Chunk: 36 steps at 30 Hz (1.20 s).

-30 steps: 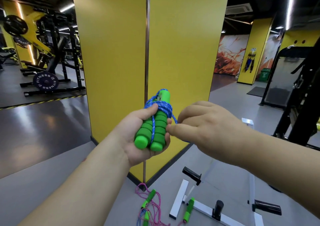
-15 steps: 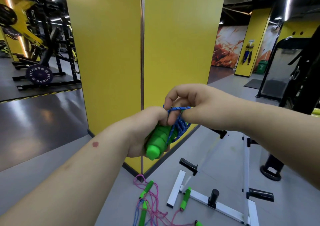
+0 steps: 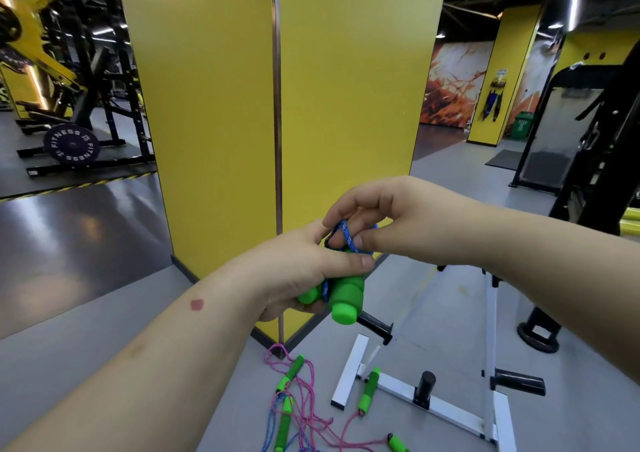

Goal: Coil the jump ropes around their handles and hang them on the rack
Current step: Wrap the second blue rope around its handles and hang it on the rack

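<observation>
Two green foam handles [image 3: 341,296] of a jump rope, held side by side at the centre of the view, butt ends toward the camera, with blue rope [image 3: 348,240] coiled about their far ends. The left hand [image 3: 301,271] is wrapped around both handles, the thumb laid across the top and the remaining fingers curled beneath. The right hand [image 3: 388,216], just above and touching the coil, pinches a loop of the blue rope between thumb and forefinger; the other fingers are bent loosely inward, narrow rather than spread. Directly behind the hands stands a yellow pillar [image 3: 277,105] with a metal corner strip, its corner close to the bundle. Below, on the grey floor [image 3: 86,330], lie further jump ropes [image 3: 298,406] with green handles, their pink and blue cords tangled in a loose heap against the pillar's foot. Just beside the heap, to the right, stands a white rack [image 3: 349,370] with black pegs; one green handle rests against its base bar. Open floor extends to the left of the pillar and to the right beyond the rack, where dark machine frames [image 3: 595,161] stand. A weight plate [image 3: 72,143] leans on a rack at far left.
</observation>
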Each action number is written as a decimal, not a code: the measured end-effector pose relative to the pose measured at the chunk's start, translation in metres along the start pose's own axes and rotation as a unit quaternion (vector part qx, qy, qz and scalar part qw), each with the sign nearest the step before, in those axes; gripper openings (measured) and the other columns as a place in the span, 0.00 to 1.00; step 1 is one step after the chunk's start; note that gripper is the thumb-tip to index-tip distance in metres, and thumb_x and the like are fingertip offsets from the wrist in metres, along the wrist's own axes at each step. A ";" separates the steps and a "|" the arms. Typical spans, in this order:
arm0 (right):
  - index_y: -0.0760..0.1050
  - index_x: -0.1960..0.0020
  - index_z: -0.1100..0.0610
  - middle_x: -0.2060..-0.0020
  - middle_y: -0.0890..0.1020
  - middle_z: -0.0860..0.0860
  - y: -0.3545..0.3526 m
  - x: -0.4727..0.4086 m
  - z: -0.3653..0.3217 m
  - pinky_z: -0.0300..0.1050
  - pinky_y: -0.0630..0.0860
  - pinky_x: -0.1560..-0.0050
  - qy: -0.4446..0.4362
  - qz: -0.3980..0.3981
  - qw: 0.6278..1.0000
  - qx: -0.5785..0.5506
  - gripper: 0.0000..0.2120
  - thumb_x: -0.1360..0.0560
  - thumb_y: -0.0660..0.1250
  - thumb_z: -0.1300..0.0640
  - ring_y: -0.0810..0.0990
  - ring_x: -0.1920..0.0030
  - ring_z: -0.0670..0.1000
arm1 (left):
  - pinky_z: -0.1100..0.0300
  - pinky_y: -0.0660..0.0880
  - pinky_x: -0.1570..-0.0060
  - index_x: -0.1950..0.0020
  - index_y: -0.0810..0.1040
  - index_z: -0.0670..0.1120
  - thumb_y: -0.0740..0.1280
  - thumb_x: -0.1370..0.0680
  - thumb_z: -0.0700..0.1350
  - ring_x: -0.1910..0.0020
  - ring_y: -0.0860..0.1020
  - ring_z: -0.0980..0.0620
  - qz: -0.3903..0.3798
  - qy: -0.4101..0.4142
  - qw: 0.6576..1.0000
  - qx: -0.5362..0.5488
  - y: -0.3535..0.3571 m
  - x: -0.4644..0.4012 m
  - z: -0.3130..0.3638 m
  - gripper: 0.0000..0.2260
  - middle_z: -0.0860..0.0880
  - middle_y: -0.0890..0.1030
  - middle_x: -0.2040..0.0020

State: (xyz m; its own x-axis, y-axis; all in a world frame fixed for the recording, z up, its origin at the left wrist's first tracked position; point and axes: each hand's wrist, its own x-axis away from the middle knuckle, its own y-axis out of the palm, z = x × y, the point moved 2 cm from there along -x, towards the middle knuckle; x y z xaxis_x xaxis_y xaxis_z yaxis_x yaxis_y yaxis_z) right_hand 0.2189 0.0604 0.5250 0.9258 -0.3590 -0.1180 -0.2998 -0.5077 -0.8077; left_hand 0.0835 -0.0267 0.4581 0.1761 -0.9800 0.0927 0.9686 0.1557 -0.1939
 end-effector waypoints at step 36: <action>0.81 0.50 0.47 0.65 0.80 0.47 0.001 -0.076 0.217 0.51 0.77 0.60 0.015 0.063 0.920 0.386 0.09 0.22 0.63 0.48 0.77 0.55 0.52 | 0.62 0.74 0.72 0.44 0.78 0.47 0.84 0.34 0.45 0.71 0.79 0.51 0.104 -0.105 0.981 0.122 0.044 -0.220 -0.099 0.23 0.47 0.85 0.63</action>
State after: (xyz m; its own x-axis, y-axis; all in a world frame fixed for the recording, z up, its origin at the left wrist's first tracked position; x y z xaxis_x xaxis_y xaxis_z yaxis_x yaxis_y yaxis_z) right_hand 0.1983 0.2570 0.4075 0.8849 -0.4044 -0.2312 -0.1403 0.2420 -0.9601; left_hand 0.0705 0.1835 0.3325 0.3826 -0.8806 0.2797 0.9164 0.4003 0.0067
